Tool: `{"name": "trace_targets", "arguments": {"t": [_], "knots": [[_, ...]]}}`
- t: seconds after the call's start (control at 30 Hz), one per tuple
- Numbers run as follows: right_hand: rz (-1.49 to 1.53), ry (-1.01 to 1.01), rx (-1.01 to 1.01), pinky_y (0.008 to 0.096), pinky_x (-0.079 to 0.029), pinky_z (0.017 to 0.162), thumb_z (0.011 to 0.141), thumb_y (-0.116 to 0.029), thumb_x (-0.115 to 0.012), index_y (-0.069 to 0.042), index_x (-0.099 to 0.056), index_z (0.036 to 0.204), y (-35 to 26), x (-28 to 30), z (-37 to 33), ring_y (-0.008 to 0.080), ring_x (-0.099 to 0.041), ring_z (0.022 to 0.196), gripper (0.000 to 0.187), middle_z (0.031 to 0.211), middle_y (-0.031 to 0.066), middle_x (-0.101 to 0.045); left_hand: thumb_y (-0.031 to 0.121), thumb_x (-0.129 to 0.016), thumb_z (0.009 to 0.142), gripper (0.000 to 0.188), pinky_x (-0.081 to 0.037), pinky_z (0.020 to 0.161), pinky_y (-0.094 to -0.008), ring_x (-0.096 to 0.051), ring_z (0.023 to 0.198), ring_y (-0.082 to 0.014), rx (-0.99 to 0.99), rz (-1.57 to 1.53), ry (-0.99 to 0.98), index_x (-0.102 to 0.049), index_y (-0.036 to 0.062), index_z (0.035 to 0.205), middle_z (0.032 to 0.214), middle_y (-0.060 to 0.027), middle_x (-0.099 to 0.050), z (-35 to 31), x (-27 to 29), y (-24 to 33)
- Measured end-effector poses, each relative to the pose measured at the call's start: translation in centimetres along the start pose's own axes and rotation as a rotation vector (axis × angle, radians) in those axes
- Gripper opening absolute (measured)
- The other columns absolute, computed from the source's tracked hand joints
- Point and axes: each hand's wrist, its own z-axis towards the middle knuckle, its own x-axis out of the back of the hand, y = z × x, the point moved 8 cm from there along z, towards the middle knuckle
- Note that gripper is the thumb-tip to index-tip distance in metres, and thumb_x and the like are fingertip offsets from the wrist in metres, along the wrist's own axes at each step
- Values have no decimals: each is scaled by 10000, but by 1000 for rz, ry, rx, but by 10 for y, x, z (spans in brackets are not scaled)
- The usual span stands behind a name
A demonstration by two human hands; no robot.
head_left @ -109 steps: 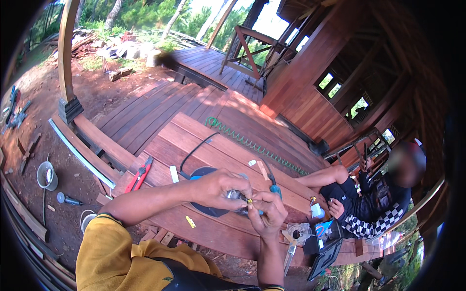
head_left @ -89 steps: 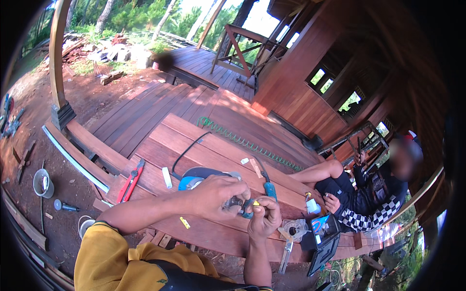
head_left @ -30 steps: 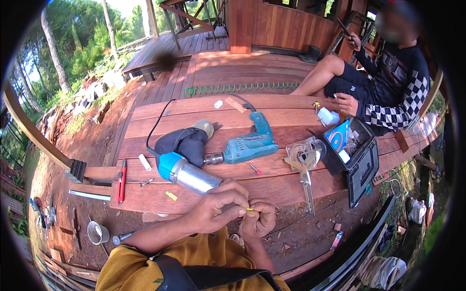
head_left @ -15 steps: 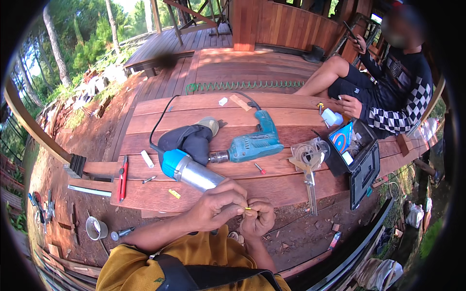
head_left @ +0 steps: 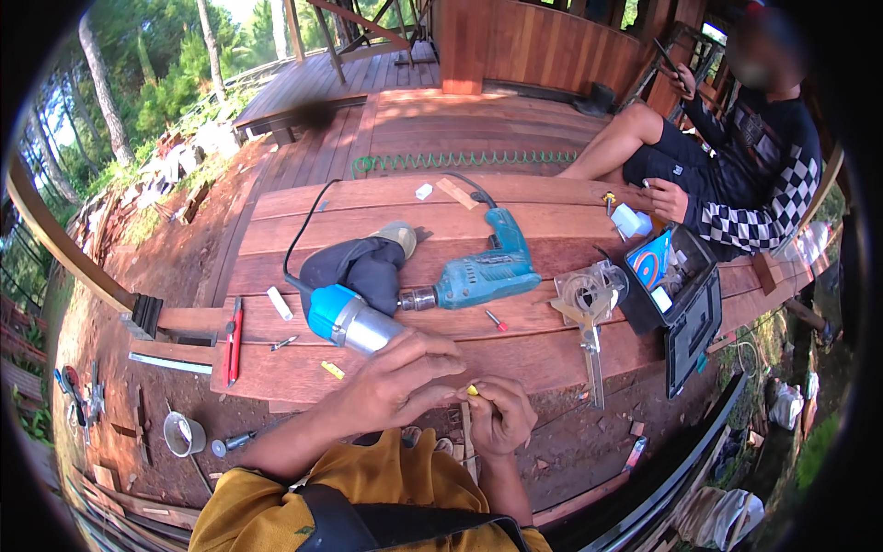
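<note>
Just beyond my lap, my right hand (head_left: 501, 419) is closed, pinching a small yellow piece (head_left: 473, 390) between thumb and fingertips. The piece is too small to name. My left hand (head_left: 400, 379) is close beside it, fingers apart, its thumb tip near the yellow piece. Behind the left hand lies a trim router motor (head_left: 354, 322), blue and silver, its near end partly hidden by the fingers. Another flat yellow piece (head_left: 332, 370) rests on the wooden table (head_left: 441, 354) to the left. A small red-ended bit (head_left: 496, 320) lies beyond the right hand.
A teal drill (head_left: 483, 276) and a dark cap (head_left: 354, 271) lie mid-table. Toward the right sit a clear router base (head_left: 584, 294) and an open black case (head_left: 690, 322). A red-handled tool (head_left: 234, 340) lies left. At the far right sits a person (head_left: 736, 156) holding a phone.
My left hand has come off the yellow piece; its fingers have opened and shifted slightly left. My right hand still holds the piece, now turned to show a rounder side.
</note>
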Motion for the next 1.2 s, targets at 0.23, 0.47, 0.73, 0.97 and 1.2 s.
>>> {"name": "trace_targets", "arguments": {"t": [0.23, 0.47, 0.73, 0.97, 1.2], "knots": [[-15, -79, -166, 309, -587, 750, 963, 71, -691, 31, -695, 1043, 18, -9, -6, 207, -739, 823, 90, 928, 139, -765, 400, -861, 771, 402, -406, 1116, -522, -649, 1160, -252, -57, 674, -457, -718, 159, 1060, 1132, -41, -651, 6, -19, -38], [125, -147, -191, 339, -594, 753, 937, 73, -731, 43, -698, 1031, 13, -34, 23, 242, -741, 848, 105, 943, 151, -756, 394, -895, 730, 481, -454, 927, -431, -643, 1070, -260, -115, 566, -187, -758, 167, 1132, 1193, -50, -665, 1, 33, -30], [174, -376, 129, 368, -602, 773, 904, 91, -749, 52, -698, 1013, -46, -96, 86, 281, -738, 868, 126, 953, 162, -752, 356, -972, 652, 531, -487, 833, -424, -678, 1008, -304, -166, 402, 399, -737, 134, 1072, 1169, -93, -695, -40, 107, -22], [230, -358, 114, 368, -603, 823, 908, 84, -749, 40, -716, 1035, -58, -111, 85, 283, -744, 902, 138, 988, 165, -754, 364, -977, 670, 545, -496, 863, -463, -674, 1041, -323, -169, 529, 598, -711, 125, 1082, 1169, -102, -680, -55, 92, -14], [178, -324, 78, 349, -585, 811, 944, 48, -716, 40, -688, 996, -51, -106, 80, 249, -738, 888, 60, 993, 164, -744, 358, -969, 683, 523, -488, 847, -457, -671, 1027, -314, -157, 569, 619, -714, 123, 1075, 1156, -105, -670, -48, 82, -15]]}}
